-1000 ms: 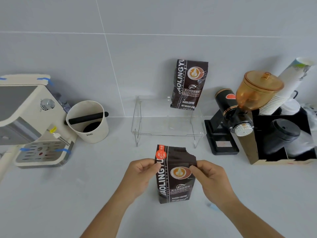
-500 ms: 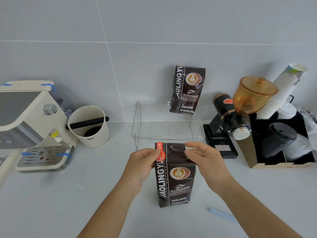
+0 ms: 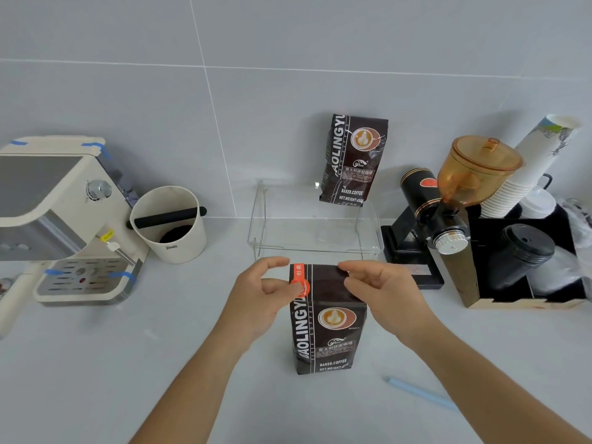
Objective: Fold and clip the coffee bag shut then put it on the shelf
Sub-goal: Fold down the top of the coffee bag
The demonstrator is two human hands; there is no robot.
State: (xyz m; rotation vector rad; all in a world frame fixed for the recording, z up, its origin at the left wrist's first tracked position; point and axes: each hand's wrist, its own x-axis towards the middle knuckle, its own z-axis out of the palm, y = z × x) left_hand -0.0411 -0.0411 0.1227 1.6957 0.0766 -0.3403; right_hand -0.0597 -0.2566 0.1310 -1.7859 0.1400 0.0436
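A dark brown coffee bag [image 3: 330, 318] with an orange sticker stands upright on the grey counter in front of me. Its top edge is flat and straight. My left hand [image 3: 259, 302] holds the top left corner, thumb pressed on the orange sticker and index finger raised just above the edge. My right hand [image 3: 381, 293] pinches the top right corner. A thin light blue clip bar [image 3: 419, 394] lies on the counter to the lower right. The clear acrylic shelf [image 3: 315, 249] stands just behind the bag.
A second coffee bag [image 3: 354, 160] stands on the shelf against the wall. An espresso machine [image 3: 64, 219] and a white knock box [image 3: 169, 225] are on the left. A grinder [image 3: 448, 203], stacked paper cups [image 3: 528, 174] and a black organiser [image 3: 525, 264] are on the right.
The bag's crumpled top has been pulled up straight and flat. Both hands rose from the bag's upper sides to its top corners.
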